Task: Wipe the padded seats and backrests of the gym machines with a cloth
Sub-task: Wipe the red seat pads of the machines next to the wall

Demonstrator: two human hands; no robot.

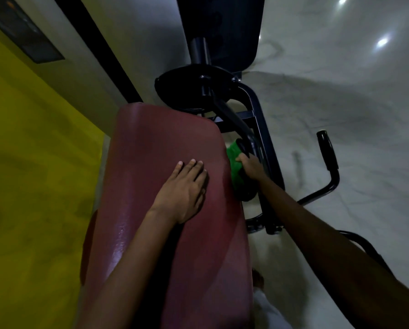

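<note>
A long dark red padded backrest (156, 148) fills the middle of the view, shiny and tilted away from me. My left hand (184, 188) rests flat on its surface with straight fingers. At the pad's right edge my right hand (251, 168) grips a green cloth (234, 160) and presses it against the side of the pad, beside a black roller pad (246, 193). Further away stands a dark padded seat (220, 27) on a black post.
The black steel frame (262, 129) of the machine runs along the pad's right side, with a round black plate (194, 89) above it. A black handle bar (326, 153) sticks out to the right. The floor is pale marble (341, 91); a yellow wall (32, 150) is left.
</note>
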